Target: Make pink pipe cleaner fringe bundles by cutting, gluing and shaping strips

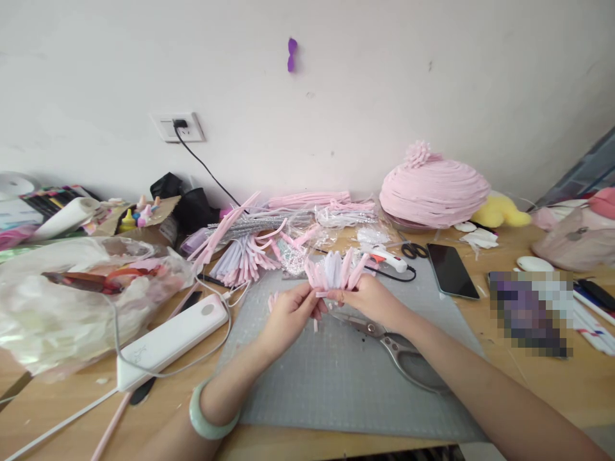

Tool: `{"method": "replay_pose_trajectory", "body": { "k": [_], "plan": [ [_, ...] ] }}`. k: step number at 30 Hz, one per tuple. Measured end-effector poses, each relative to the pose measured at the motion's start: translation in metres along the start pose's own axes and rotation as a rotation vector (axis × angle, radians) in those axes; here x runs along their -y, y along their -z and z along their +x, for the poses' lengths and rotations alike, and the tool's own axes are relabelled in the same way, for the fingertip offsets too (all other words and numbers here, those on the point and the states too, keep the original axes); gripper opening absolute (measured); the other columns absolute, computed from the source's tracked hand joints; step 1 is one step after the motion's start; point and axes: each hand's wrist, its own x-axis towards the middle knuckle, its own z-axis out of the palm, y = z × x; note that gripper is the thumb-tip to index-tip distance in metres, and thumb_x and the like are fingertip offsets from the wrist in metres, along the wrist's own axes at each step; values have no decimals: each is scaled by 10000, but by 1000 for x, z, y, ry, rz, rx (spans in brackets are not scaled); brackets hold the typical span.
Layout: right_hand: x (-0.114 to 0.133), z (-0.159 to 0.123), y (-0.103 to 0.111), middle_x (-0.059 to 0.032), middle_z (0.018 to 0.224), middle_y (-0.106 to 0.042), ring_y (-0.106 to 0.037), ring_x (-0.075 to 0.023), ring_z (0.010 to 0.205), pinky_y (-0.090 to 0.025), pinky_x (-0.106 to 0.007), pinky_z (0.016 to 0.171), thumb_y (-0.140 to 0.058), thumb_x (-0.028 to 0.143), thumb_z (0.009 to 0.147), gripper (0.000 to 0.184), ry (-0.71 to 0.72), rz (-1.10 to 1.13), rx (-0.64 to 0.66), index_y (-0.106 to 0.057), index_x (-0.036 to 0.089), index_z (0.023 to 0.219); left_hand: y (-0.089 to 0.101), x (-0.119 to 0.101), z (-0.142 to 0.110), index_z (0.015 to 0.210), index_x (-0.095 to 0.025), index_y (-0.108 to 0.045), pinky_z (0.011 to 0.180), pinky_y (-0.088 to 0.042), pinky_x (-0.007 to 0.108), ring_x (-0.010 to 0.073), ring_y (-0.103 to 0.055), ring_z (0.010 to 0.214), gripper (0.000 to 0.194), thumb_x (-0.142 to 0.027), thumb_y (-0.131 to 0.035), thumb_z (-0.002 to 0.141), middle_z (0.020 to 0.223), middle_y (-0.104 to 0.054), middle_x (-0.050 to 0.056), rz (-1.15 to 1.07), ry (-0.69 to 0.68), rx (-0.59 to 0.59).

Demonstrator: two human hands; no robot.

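Observation:
Both my hands meet over the grey cutting mat (298,390), holding a fan of pink and pale lilac pipe cleaners (333,269) whose loops stand upward. The fingers of my left hand (291,310) pinch the lower left of the bundle, where a short pink end points down. At the lower right, my right hand (372,298) grips it with the thumb lying across the base. Just under my right hand and forearm lie large metal scissors (391,342), partly hidden. Behind the bundle sits a white and orange glue gun (388,258).
Beyond the mat lie pink and silver pipe cleaners (307,200) and a domed pink piece (435,189). A phone (452,270) and black-handled scissors (414,250) lie at right. A white power strip (173,342) with cables and a plastic bag (86,314) occupy the left.

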Motion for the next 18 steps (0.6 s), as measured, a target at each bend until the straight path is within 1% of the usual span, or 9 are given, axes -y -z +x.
{"method": "replay_pose_trajectory", "body": {
  "k": [5, 7, 9, 11, 14, 18],
  "plan": [
    [-1, 1, 1, -9, 626, -596, -526, -129, 597, -389, -238, 570, -575, 450, 757, 315, 2, 13, 2, -595, 147, 671, 1, -4, -2, 659, -160, -599, 476, -375, 215, 125, -532, 528, 409, -491, -411, 809, 576, -604, 24, -63, -11, 7],
    [0, 1, 1, -9, 630, -599, -531, -131, 607, -390, -238, 576, -572, 429, 764, 297, 7, 11, 11, -593, 148, 670, 1, -5, -1, 657, -164, -596, 478, -377, 216, 125, -529, 521, 386, -494, -448, 790, 551, -594, 14, -73, 4, 10],
    [0, 1, 1, -10, 632, -596, -528, -132, 608, -384, -238, 575, -566, 404, 771, 278, 11, 3, 21, -593, 147, 667, 0, -5, 0, 641, -167, -586, 469, -370, 213, 114, -507, 490, 332, -470, -513, 754, 523, -577, -4, -88, 38, 21],
    [1, 1, 3, -12, 640, -594, -517, -130, 605, -373, -239, 568, -569, 391, 766, 268, 5, -7, 33, -601, 142, 672, 0, -4, 2, 627, -165, -577, 466, -363, 208, 102, -491, 472, 298, -440, -541, 737, 518, -571, -13, -116, 73, 18],
    [2, 1, 7, -12, 671, -597, -503, -124, 606, -355, -236, 556, -591, 364, 745, 233, -9, -25, 38, -621, 135, 718, 1, 0, 4, 623, -158, -573, 472, -358, 201, 96, -497, 484, 294, -422, -531, 746, 539, -581, -9, -134, 100, -35],
    [5, -1, 15, -5, 622, -582, -473, -110, 558, -322, -233, 514, -572, 315, 749, 196, -39, -128, -35, -628, 137, 688, 2, 3, 6, 615, -159, -565, 459, -351, 202, 101, -491, 477, 306, -423, -514, 761, 525, -572, -8, -80, 114, -114]
  ]
}}
